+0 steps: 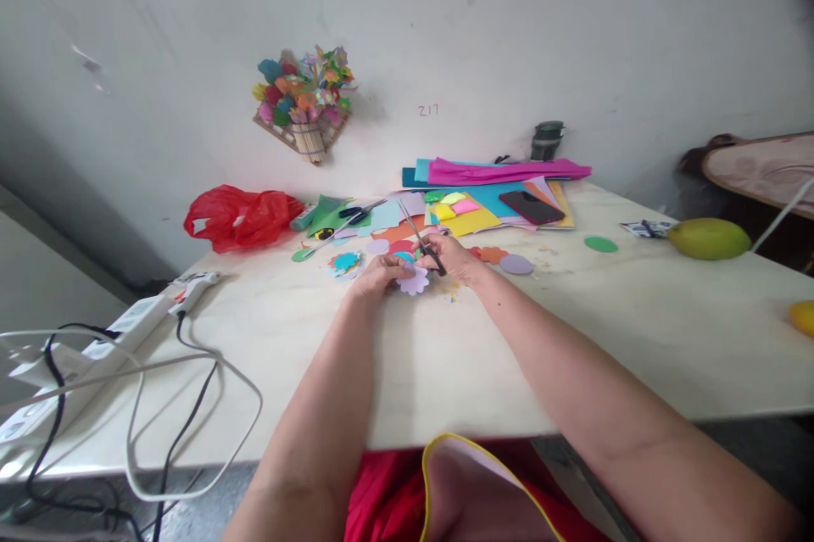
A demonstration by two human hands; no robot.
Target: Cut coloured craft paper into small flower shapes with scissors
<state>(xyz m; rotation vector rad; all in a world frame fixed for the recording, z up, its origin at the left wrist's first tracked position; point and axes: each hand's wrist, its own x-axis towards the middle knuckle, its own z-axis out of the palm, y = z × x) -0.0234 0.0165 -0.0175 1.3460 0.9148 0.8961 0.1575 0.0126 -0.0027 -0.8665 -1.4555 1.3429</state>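
Note:
My left hand (381,275) pinches a lilac paper flower (415,280) with a scalloped edge, low over the table. Beside it, my right hand (448,258) is closed around a pair of scissors (415,228) with dark handles, the blades pointing up and away from me. Just left of my left hand lies a small pile of scalloped paper flowers with a blue one (347,260) on top. Behind my hands are more cut paper pieces, among them a lilac circle (377,246). Right of my right hand lie an orange paper flower (493,254) and a lilac oval (516,264).
A red plastic bag (238,218) sits at the back left, near a second pair of scissors (356,214). Coloured sheets (474,220) and a phone (531,207) lie at the back. A mango (709,238) is at right; a power strip (120,330) with cables runs along the left.

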